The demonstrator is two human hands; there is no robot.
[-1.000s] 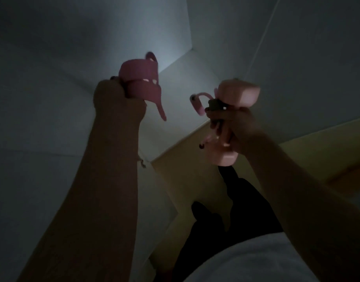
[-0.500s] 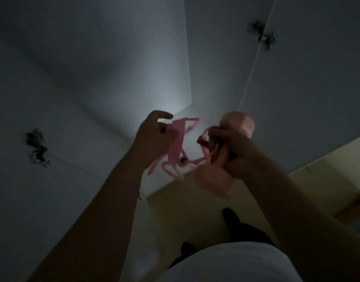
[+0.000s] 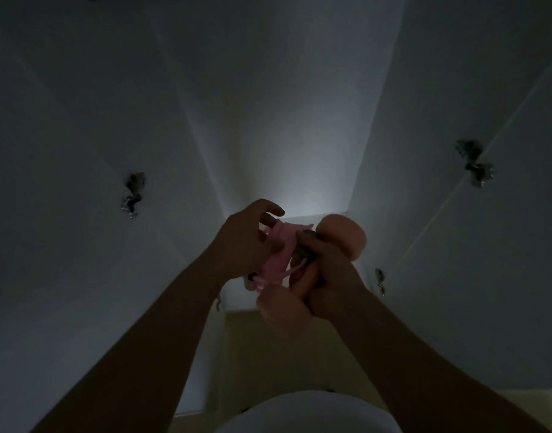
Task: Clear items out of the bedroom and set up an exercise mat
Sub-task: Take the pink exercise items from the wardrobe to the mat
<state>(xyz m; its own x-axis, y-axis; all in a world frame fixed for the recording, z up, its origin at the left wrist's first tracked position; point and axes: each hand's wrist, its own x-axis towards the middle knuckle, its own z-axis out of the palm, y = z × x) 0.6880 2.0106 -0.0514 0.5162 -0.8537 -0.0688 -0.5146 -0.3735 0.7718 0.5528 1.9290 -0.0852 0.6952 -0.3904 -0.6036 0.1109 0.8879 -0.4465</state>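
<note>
The dim light blurs much. The right hand [image 3: 334, 276] curls round the dumbbell [image 3: 345, 237] and hides its bar. Only the two smooth, rounded pink ends show, and its long axis runs from lower left to upper right. Just beside it, in front of the chest, the left hand [image 3: 248, 242] pinches a soft pink strap [image 3: 279, 254], tangled and hard to make out. Pale cupboard doors [image 3: 81, 151] stand behind.

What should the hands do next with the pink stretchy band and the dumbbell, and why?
Probably pass the pink band into the right grip. The right grip holds the pink dumbbell by its middle, and the left grip pinches the bunched band right against it, with one loop reaching across. Then one hand could carry both.
</note>
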